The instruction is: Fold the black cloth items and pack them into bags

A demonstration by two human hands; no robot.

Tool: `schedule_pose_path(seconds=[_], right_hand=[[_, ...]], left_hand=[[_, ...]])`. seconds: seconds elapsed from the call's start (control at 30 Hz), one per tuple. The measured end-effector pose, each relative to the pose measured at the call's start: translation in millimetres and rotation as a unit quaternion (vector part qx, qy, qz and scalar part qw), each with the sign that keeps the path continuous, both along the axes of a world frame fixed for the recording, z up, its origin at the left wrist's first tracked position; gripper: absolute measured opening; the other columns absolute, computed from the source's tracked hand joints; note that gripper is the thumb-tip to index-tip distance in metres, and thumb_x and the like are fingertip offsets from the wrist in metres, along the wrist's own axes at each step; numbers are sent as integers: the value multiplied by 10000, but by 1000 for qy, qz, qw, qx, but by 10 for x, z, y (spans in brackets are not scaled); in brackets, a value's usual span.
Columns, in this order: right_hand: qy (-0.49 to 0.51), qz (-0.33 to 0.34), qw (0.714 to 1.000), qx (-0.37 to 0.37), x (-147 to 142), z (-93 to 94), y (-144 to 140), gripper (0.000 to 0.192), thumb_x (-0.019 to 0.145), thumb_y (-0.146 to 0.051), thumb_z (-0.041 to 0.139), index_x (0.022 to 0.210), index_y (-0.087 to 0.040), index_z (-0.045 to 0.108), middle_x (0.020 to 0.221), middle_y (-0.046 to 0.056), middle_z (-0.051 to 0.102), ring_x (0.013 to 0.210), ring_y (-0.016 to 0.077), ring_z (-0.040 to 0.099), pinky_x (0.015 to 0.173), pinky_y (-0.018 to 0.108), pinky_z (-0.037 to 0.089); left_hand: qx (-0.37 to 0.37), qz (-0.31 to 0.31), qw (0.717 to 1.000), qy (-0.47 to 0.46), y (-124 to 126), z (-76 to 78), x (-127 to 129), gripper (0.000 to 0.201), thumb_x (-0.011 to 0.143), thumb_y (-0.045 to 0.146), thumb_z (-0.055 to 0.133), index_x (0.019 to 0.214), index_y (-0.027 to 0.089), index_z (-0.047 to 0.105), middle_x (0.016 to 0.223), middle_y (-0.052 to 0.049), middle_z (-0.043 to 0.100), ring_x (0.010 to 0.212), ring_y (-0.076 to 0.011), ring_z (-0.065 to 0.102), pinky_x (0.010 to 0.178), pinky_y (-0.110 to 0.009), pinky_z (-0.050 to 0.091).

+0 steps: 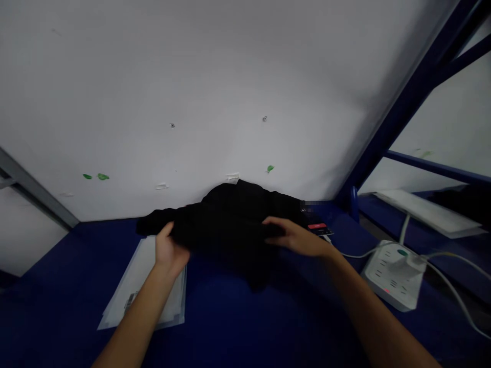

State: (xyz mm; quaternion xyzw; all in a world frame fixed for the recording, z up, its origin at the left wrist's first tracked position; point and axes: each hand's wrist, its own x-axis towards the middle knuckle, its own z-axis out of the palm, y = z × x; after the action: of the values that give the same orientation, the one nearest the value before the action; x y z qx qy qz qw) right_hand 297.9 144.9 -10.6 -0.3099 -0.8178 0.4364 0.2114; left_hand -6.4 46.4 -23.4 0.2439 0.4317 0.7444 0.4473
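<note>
A black garment [230, 220] lies crumpled at the back of the blue desk, against the wall; its exact kind does not show. My left hand [171, 253] holds its left part, thumb on top and fingers partly hidden beneath the fabric. On the right side, my right hand [293, 236] grips the cloth between thumb and fingers. One dark corner of the garment hangs toward the front. Under my left forearm are clear plastic sleeves with white paper [169, 301].
A phone-like device with a red-lit strip [317, 226] sits right of the garment, a white cable plugged in. Farther right, a white power strip [397, 276] carries plugs and cords. Blue metal frame bars [399, 112] rise at the right. Behind stands a white wall [215, 76].
</note>
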Motion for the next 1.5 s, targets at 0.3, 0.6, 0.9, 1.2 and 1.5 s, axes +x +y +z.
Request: schedule_pose_path(seconds=[0.3,0.6,0.9,1.2,1.5], right_hand=[[185,-444,863,155,45,-265,352,237,817,-406,644,933,-206,593,922,69,629,736,206,591,762,388,506],[47,-386,866,315,-101,-124,56,203,907,-362,546,983,-197,634,943,98,606,889,248,591,813,376,481],[-187,34,974,120,-384,-237,-311,177,854,-365,665,974,-239,700,821,22,725,737,195,661,650,279,418],[-58,-51,994,71,-272,-467,75,247,891,-340,613,1087,-197,659,1010,67,705,907,191,663,809,315,513],[-38,-112,986,119,-358,-685,147,162,898,-303,566,922,-196,685,859,29,698,781,165,639,714,283,473]], left_hand=[[-83,145,880,445,145,-286,-280,396,729,245,718,1124,247,679,1075,-49,624,985,-232,623,873,-369,519],[-17,145,671,727,-9,-229,-30,404,728,61,522,1082,199,660,1057,-98,514,1053,-294,531,956,-465,461],[47,-236,675,698,-111,-398,436,312,882,179,503,1116,273,687,1086,-59,662,1000,-230,611,928,-410,497],[-54,-175,666,724,14,-653,37,525,970,458,479,1469,298,458,1558,-80,407,1432,-294,372,1210,-570,165],[-41,-148,640,753,-19,-722,185,486,999,369,414,1472,265,453,1542,-105,433,1436,-282,373,1202,-573,195]])
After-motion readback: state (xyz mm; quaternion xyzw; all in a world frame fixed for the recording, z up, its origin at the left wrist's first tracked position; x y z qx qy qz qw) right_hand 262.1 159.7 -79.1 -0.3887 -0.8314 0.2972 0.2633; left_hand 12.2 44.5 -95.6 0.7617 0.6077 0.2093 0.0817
